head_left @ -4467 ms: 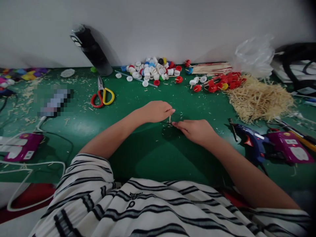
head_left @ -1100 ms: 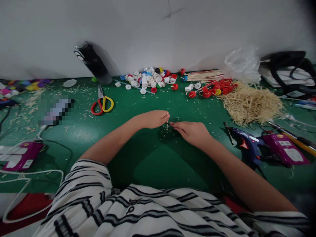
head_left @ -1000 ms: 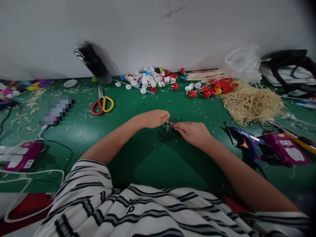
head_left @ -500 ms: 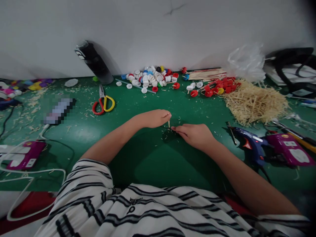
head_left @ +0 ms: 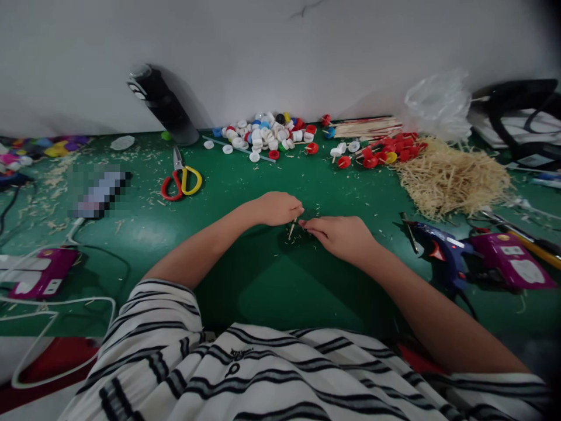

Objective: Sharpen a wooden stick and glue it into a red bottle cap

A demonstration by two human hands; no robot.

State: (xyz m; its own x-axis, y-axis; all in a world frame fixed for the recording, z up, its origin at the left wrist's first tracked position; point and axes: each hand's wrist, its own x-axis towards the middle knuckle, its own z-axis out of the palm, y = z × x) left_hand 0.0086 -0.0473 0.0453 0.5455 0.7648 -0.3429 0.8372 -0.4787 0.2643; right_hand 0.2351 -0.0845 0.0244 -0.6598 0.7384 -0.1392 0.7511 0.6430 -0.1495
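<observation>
Left hand (head_left: 280, 209): I see it pinched on a short pale stick (head_left: 293, 228), tilted, mid-scene. Right hand (head_left: 342, 234): just beside, closed on a thin dark object (head_left: 299, 220), kind unclear to me. Scissors (head_left: 177, 175): left. Bottle caps (head_left: 265, 135): piled, far. Pale strands (head_left: 456, 178): far right, heaped. Glue gun (head_left: 453, 252): right, nearer.

A plain pale-grey wall (head_left: 245, 52) rises right behind the green table (head_left: 263, 286), along its far edge. Above the table's middle I can see a thin, crack-like dark mark (head_left: 304, 10) on the wall. The light is dim, laying a soft sheen (head_left: 134, 217) on the table's left part and a shadow (head_left: 302, 280) across its near middle. Below the table's near left edge show a red patch (head_left: 65, 352) and whitish surfaces (head_left: 11, 349); I can't tell whether they're floor or furniture.
</observation>
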